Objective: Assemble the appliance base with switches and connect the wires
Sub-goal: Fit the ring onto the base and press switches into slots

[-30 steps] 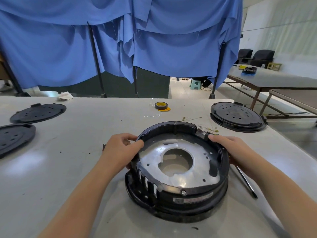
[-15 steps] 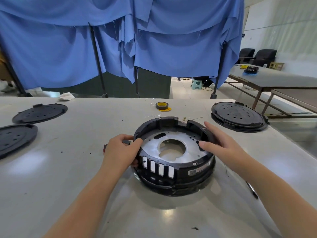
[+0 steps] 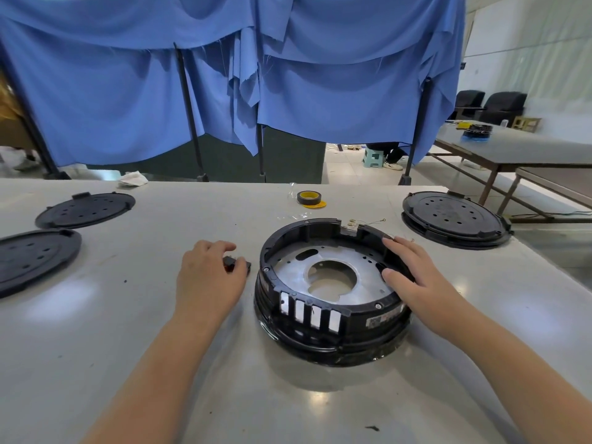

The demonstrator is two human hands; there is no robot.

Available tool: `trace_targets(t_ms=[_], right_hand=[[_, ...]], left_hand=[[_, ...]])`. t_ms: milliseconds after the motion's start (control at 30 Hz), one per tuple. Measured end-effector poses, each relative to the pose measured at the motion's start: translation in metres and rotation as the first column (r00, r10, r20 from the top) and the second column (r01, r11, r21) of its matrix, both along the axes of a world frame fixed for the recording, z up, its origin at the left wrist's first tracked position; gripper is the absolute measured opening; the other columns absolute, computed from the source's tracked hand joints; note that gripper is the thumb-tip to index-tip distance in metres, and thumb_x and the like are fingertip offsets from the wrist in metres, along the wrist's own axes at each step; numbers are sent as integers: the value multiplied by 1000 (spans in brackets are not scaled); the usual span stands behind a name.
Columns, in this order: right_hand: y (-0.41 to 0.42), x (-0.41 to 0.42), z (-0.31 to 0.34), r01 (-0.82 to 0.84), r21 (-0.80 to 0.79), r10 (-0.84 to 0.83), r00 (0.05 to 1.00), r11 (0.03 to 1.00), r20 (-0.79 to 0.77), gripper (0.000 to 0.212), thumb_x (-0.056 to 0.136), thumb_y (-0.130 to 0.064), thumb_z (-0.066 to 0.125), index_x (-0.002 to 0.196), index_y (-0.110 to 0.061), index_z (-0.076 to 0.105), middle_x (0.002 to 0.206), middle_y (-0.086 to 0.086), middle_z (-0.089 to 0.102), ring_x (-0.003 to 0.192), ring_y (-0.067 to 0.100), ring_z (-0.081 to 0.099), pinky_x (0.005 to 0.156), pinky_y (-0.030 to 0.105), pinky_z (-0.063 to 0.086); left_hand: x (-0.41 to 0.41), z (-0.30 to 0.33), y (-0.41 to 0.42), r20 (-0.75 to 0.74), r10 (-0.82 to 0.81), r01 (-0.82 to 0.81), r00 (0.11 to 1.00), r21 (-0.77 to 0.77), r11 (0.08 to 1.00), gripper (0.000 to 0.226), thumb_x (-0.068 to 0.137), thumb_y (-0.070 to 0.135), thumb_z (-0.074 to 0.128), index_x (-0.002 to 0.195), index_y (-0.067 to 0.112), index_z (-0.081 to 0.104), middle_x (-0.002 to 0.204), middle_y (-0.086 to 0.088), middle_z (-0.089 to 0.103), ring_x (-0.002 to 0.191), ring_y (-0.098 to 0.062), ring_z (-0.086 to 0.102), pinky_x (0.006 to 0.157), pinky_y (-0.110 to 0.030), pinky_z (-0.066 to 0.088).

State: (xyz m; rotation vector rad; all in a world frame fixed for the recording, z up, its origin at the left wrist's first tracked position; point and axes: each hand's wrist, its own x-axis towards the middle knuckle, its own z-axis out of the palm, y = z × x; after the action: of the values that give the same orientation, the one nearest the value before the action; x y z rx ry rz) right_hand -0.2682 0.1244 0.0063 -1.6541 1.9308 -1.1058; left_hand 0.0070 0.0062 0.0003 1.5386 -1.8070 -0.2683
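Observation:
The round black appliance base (image 3: pixel 307 334) lies flat on the grey table, showing a silver metal plate (image 3: pixel 362 283) with a central hole. A small connector with thin wires (image 3: pixel 352 225) sits at its far rim. My right hand (image 3: pixel 413 277) rests on the base's right rim, thumb inside, fingers over the edge. My left hand (image 3: pixel 208 277) is on the table just left of the base, fingertips closing on a small black switch (image 3: pixel 237 265).
Two black round covers (image 3: pixel 85 209) (image 3: pixel 30 257) lie at the left, another (image 3: pixel 455 219) at the right near the table's edge. A roll of dark tape (image 3: pixel 309 197) sits beyond the base. Blue curtains hang behind; other tables stand at the right.
The base was set down flat and pushed away from me. My left hand left its rim and moved left onto the small black switch. My right hand stayed on the right rim.

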Motion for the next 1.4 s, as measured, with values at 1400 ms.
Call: trace_targets(t_ms=[1400], right_hand=[[2, 0, 3, -13, 30, 15, 999, 999, -51, 51, 96, -28, 46, 144, -38, 32, 152, -23, 17, 125, -14, 12, 104, 19, 12]], left_hand=[[-7, 15, 14, -367, -181, 189, 913, -14, 982, 14, 85, 17, 67, 95, 26, 73, 81, 10, 74, 69, -6, 68, 63, -19, 50]])
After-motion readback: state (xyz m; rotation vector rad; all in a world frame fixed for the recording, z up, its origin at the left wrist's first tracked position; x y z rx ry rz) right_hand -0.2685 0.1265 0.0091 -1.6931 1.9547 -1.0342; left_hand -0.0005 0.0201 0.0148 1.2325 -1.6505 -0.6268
